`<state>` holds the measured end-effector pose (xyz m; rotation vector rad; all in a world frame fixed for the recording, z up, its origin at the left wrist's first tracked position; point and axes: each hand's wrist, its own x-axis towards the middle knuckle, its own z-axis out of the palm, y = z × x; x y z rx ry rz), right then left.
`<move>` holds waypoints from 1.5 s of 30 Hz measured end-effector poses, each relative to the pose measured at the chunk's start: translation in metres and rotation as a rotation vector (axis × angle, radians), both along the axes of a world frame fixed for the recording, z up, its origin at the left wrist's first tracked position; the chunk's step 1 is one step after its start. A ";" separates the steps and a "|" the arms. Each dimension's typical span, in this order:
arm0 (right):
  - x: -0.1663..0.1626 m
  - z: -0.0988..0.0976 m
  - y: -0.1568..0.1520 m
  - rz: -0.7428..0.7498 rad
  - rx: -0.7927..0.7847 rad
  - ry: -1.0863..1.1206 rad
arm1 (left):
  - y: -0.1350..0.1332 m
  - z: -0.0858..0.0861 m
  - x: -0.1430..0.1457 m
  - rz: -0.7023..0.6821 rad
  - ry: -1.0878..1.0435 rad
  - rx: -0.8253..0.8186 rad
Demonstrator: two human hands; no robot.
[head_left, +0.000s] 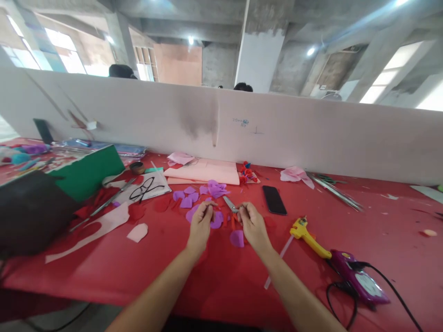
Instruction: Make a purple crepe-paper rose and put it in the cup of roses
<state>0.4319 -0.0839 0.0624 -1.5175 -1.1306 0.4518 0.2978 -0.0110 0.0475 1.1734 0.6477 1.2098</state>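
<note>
In the middle of the table my right hand (254, 226) is closed round a pair of scissors (230, 204), whose metal blades point up and to the left. My left hand (200, 223) is closed in a pinch beside it; a thin sliver seems to stick out of the fingertips, too small to name. Purple petal-shaped pieces (186, 202) lie behind and around the left hand. Another purple piece (237, 238) rests between the wrists, near narrow red strips (233, 222). A crumpled purple piece (217, 188) sits just beyond the hands.
On the right are a phone (274, 200), a yellow glue gun (309, 237), a clear glue stick (278, 261) and a purple power strip (360, 279) with black cables. Pink sheets (207, 170) lie at the back by the white partition (311, 133). A green board (90, 173) stands left.
</note>
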 end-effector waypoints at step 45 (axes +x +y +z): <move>-0.066 -0.052 -0.095 -0.055 -0.383 -1.084 | 0.007 -0.038 -0.045 -0.125 -0.302 -0.176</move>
